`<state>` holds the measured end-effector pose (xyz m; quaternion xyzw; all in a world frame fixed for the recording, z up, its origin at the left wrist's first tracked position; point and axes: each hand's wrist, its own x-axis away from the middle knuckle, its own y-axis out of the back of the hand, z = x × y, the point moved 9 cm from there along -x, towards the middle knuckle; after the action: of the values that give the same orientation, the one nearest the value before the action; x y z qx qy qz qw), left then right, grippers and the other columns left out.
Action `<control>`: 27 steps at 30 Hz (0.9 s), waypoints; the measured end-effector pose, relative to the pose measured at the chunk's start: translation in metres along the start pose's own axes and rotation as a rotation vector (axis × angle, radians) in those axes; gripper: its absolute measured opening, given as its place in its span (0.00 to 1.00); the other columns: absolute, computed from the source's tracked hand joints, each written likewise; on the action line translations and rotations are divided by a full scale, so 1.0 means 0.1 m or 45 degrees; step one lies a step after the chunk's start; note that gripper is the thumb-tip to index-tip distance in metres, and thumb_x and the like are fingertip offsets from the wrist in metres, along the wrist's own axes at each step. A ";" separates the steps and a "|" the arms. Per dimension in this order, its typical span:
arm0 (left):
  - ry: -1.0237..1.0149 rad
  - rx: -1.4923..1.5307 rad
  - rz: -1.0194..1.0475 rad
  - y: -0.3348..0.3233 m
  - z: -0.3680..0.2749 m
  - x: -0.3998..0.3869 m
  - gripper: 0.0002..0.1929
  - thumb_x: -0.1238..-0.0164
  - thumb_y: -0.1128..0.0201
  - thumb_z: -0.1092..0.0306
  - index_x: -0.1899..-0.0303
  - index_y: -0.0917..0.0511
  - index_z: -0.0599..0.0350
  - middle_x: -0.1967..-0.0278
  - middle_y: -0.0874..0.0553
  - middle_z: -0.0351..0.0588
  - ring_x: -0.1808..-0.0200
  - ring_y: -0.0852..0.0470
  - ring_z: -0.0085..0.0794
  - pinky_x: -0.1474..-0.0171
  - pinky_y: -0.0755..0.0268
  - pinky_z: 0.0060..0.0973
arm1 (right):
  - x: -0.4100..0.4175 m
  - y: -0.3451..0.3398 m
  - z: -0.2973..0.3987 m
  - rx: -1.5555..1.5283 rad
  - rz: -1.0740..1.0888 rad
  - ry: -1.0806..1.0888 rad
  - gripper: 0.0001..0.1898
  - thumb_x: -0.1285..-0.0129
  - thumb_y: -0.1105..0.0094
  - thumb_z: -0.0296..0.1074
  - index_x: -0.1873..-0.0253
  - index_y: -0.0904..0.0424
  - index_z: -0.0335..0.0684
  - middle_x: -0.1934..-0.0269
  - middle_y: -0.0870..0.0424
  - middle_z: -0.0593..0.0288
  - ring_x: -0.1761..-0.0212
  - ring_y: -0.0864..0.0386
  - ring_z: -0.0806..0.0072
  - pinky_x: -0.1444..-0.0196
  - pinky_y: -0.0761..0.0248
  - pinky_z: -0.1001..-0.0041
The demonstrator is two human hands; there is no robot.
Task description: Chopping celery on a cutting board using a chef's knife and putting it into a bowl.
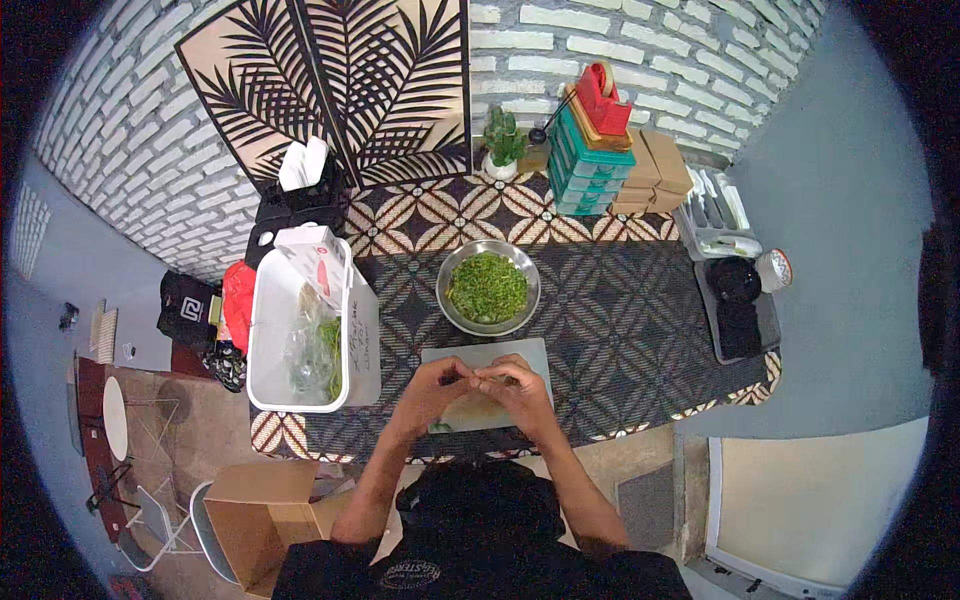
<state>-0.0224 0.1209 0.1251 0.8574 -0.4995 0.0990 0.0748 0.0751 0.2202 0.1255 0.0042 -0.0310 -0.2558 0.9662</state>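
My left hand [439,394] and my right hand [519,386] meet at the fingertips above a pale cutting board [529,354]. Thumbs and forefingers are pinched together; anything between them is too small to make out. Just beyond the board stands a round stainless steel bowl [444,311], holding a heap of chopped green vegetable [487,286]. By my left wrist, a small green scrap [440,427] lies at the board's near left corner.
Left of the board, a white plastic bin [367,360] holds a clear plastic bag [306,360], greens and a carton. Teal drawers [589,176], cardboard boxes [660,169] and a potted cactus [504,142] line the back. A dark tray [769,322] sits at the right edge.
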 end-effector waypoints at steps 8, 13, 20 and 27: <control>-0.023 -0.264 0.128 0.33 0.32 -0.14 0.08 0.35 0.33 0.65 0.64 0.16 0.60 0.68 0.15 0.40 0.64 0.21 0.22 0.58 0.28 0.25 | -0.05 -0.30 -0.06 0.168 -0.052 0.191 0.09 0.39 0.35 0.24 0.54 0.15 0.35 0.57 0.17 0.58 0.54 0.20 0.71 0.50 0.27 0.73; 0.043 -0.050 0.233 0.33 0.70 -0.15 0.10 0.34 0.32 0.63 0.61 0.18 0.61 0.65 0.15 0.41 0.61 0.21 0.22 0.55 0.28 0.24 | -0.01 -0.41 -0.18 0.247 -0.122 0.169 0.08 0.39 0.35 0.25 0.55 0.14 0.33 0.60 0.15 0.58 0.55 0.19 0.72 0.52 0.26 0.73; -0.005 -0.018 0.383 0.24 1.12 -0.26 0.15 0.27 0.41 0.55 0.55 0.22 0.60 0.61 0.15 0.43 0.57 0.19 0.26 0.51 0.27 0.30 | 0.01 -0.41 -0.43 0.407 -0.087 0.016 0.07 0.36 0.36 0.30 0.56 0.17 0.35 0.58 0.15 0.54 0.57 0.18 0.69 0.54 0.26 0.71; -0.124 -0.655 0.217 0.26 1.08 -0.26 0.14 0.26 0.42 0.58 0.55 0.22 0.60 0.58 0.15 0.50 0.55 0.16 0.34 0.49 0.26 0.35 | 0.03 -0.25 -0.57 0.366 -0.130 -0.042 0.07 0.36 0.37 0.30 0.56 0.17 0.33 0.61 0.15 0.56 0.61 0.18 0.70 0.56 0.26 0.71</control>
<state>-0.0472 0.1061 0.0148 0.7689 -0.5815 -0.0664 0.2574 0.0689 0.1965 0.0683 0.1399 -0.0828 -0.2974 0.9408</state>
